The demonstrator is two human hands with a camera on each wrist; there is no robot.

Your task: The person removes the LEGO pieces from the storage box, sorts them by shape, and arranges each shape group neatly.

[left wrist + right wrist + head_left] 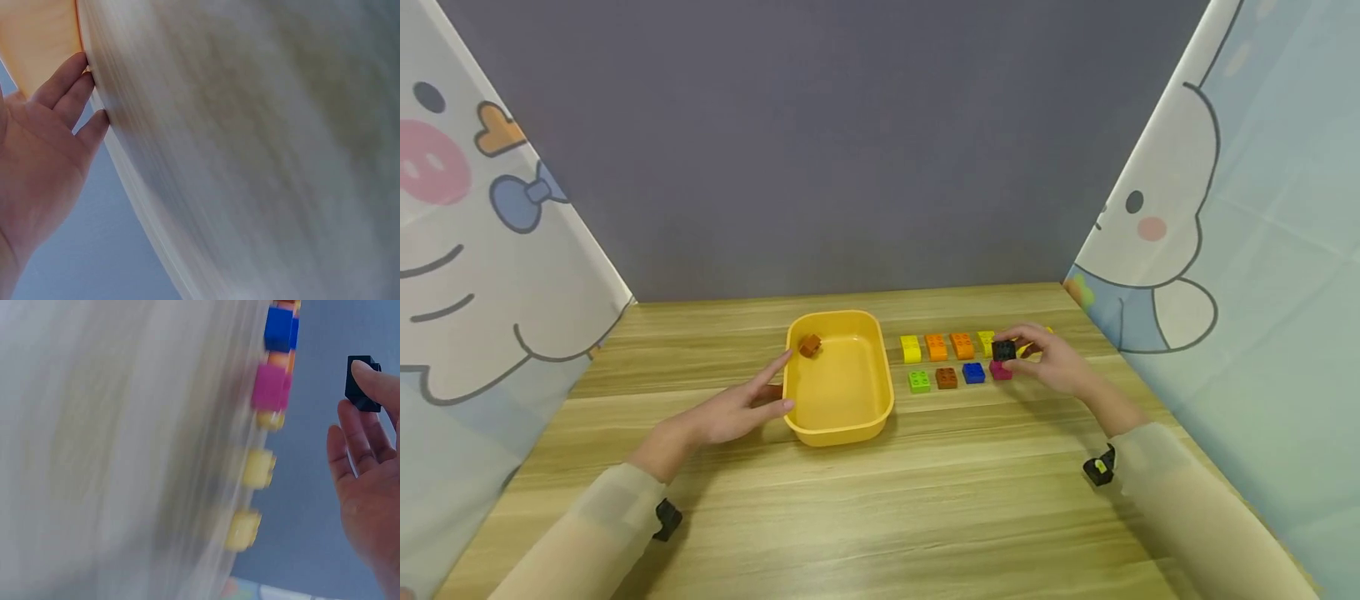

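A yellow tray (pixel 838 435) with raised walls stands on the table, with a brown building block (pixel 810 346) in its far left corner. My left hand (pixel 733 410) touches the tray's left side, thumb and index finger spread along the rim. In the left wrist view the fingers (pixel 75 94) look fairly straight against the tray wall (pixel 47 44). Over the right end of the blocks, my right hand (pixel 1051 360) pinches a black building block (pixel 1003 351) between thumb and fingers. The right wrist view shows this black block (pixel 362 384) raised off the table.
Two rows of blocks lie right of the tray. Lime (pixel 919 382), brown (pixel 947 378), blue (pixel 973 372) and magenta (pixel 1001 371) ones form the near row. Yellow (pixel 911 349) and orange (pixel 936 347) ones are behind. Printed cloths (pixel 1262 208) flank the table.
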